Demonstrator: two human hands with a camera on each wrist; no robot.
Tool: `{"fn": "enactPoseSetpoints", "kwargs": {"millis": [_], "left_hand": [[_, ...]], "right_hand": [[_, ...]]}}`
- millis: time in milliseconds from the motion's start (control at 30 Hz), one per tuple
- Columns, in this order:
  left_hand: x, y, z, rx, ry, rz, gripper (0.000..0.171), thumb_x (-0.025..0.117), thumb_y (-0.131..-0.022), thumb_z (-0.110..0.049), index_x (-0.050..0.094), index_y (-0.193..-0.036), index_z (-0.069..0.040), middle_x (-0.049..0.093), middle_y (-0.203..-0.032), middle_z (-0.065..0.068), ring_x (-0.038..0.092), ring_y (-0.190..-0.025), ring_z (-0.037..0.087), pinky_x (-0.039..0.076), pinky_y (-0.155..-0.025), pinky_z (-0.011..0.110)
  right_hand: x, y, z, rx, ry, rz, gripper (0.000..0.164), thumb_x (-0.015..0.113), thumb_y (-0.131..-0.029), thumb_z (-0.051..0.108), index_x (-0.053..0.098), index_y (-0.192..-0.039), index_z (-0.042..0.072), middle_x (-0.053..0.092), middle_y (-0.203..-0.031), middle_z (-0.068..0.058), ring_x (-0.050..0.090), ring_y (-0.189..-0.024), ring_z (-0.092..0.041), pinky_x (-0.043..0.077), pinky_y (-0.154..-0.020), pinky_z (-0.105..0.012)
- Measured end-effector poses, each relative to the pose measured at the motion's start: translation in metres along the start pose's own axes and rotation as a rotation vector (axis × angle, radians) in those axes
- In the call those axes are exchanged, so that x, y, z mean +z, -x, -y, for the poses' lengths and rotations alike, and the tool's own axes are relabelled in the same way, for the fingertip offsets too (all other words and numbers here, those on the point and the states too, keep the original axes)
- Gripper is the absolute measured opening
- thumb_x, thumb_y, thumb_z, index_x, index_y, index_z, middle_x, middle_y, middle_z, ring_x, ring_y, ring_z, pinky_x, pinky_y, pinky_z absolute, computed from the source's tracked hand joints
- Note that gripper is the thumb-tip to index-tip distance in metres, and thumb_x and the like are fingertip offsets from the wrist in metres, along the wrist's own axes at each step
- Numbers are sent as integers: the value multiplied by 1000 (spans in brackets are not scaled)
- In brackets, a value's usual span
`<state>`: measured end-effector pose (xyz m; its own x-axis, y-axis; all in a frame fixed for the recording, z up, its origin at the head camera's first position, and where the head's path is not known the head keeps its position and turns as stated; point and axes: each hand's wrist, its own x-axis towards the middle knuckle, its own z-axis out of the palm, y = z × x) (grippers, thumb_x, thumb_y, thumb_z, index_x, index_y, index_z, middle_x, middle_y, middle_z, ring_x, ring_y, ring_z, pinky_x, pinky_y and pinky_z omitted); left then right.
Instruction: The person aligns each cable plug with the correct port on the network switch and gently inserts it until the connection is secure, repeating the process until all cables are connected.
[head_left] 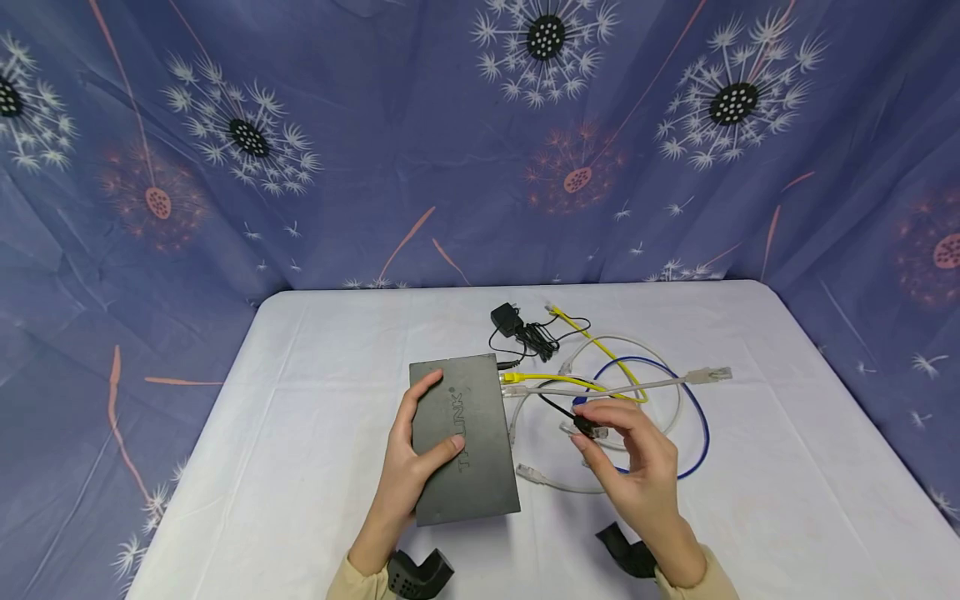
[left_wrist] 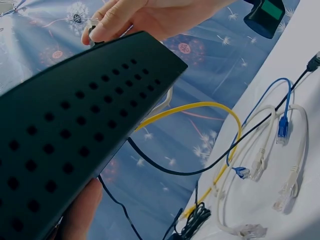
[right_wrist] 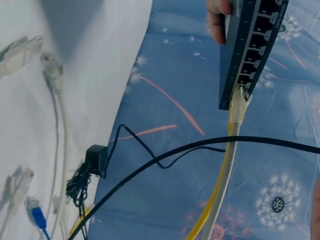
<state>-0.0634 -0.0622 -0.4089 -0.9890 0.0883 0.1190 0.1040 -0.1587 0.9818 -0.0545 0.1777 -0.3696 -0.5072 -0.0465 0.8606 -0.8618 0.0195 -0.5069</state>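
the left hand [head_left: 408,467] holds a black box [head_left: 463,437] in the middle of the head view, a little tipped up off the white worktop [head_left: 315,400]. its fingers go round the left edge and the thumb lies on top. the box has a row of holes for plugs on its far side, seen in the upper right of the right wrist view [right_wrist: 252,50].

a yellow cable [head_left: 558,381] and a grey cable [head_left: 637,387] are already plugged in at the far end of the row, side by side.

the right hand [head_left: 637,467] is just right of the box. its fingers pinch the plug [head_left: 585,429] of a thin black cable [left_wrist: 210,167]. the plug is near the box but not touching it.

a blue cable [head_left: 693,417] and more pale cables lie in loops on the worktop to the right. a small black power brick [head_left: 506,319] sits behind the box, near the top edge of the worktop.

to do this well, i think the left hand should keep the box very steady. the right hand should turn the plug so it faces the right hole, then push it straight in, not at a slant. the other cables are close, so the plug could snag on them.
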Motion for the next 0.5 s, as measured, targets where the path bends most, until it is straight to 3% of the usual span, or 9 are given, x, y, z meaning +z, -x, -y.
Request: {"fn": "enactPoseSetpoints", "kwargs": {"millis": [300, 500], "left_hand": [[1, 1, -2, 3, -11, 6, 74, 70, -79, -5, 42, -143, -30, 38, -142, 1, 37, -121, 28, 26, -94, 49], [3, 1, -2, -7, -7, 8, 75, 71, -79, -5, 42, -142, -31, 39, -141, 2, 39, -120, 28, 27, -94, 49]], "right_hand": [[3, -3, -2, -46, -107, -86, 31, 73, -80, -5, 50, -93, -21, 65, -99, -21, 63, -95, -27, 48, -84, -27], [9, -11, 0, -94, -193, -96, 27, 70, -81, -9, 51, -93, -22, 65, -98, -25, 65, -94, -30, 50, -83, -30]]}}
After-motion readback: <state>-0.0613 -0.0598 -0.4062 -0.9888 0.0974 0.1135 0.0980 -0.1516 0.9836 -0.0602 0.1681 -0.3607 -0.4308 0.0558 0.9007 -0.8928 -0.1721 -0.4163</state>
